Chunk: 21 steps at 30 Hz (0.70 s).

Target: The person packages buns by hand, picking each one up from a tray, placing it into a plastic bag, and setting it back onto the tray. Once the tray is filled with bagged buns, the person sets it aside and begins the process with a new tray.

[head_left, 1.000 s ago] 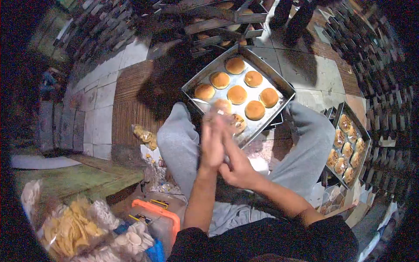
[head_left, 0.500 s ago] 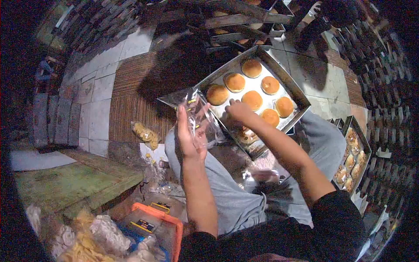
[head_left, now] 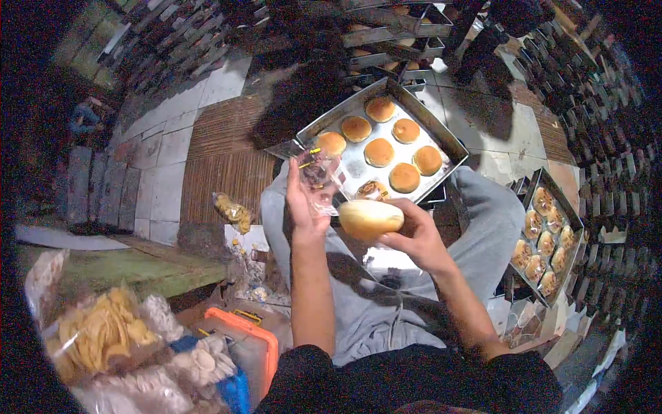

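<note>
A round bun with a pale side is gripped between the thumb and fingers of my right hand, in front of my lap. My left hand holds a clear plastic bag with small yellow and dark print, just left of the bun. Beyond my hands is a metal tray with several golden-topped buns on its light bottom. At the tray's near corner lies a bun in a printed wrapper, partly hidden behind the held bun.
On the right stands another tray filled with wrapped buns. Bags of yellow and white stuff and an orange-rimmed box are at lower left, beside a green low table. Stacked trays and a person's legs are at the back.
My right hand has lifted a bun out of the tray and brought it back toward me, near the bag. My left hand still holds the bag.
</note>
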Each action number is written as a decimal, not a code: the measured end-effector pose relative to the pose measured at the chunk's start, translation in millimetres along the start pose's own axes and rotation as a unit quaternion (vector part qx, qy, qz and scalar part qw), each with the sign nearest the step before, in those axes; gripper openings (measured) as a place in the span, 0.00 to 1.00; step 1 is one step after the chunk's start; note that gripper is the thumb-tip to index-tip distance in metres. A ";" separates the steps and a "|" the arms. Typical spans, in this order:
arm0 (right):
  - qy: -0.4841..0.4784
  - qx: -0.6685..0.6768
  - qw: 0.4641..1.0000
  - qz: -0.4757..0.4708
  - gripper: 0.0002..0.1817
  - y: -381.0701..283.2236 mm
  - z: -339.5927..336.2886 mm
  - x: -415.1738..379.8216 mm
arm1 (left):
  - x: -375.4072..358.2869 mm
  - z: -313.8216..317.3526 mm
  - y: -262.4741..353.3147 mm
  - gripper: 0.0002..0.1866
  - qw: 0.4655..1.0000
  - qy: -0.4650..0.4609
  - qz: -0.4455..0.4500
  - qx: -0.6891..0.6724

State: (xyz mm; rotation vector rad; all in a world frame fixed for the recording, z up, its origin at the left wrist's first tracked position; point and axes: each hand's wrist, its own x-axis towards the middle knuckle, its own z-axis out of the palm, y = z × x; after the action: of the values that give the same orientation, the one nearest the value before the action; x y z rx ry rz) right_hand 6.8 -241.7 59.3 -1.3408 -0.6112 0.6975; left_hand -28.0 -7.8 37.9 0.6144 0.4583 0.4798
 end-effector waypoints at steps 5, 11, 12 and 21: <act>-0.066 -0.410 0.880 -0.232 0.37 -0.5 46.6 13.6 | -22.5 17.1 1.4 0.29 0.992 -0.054 -0.054 -0.099; -0.004 -0.434 0.885 -0.167 0.35 5.1 48.2 37.6 | -51.8 29.3 -51.2 0.35 1.000 -0.001 0.019 0.012; -0.013 -0.429 0.888 -0.165 0.31 2.6 47.8 38.1 | -48.2 23.6 -51.7 0.36 0.999 -0.006 0.014 0.037; -0.336 -0.049 0.939 0.057 0.08 -27.8 16.5 23.0 | -23.8 -6.3 -38.3 0.34 0.969 -0.097 -0.089 -0.207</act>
State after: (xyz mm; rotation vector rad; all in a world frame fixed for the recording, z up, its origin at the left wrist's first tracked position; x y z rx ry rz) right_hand 12.4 -216.0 89.1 -1.2217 -1.1295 1.2530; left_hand -39.3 -45.5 15.1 0.2098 0.2132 0.3266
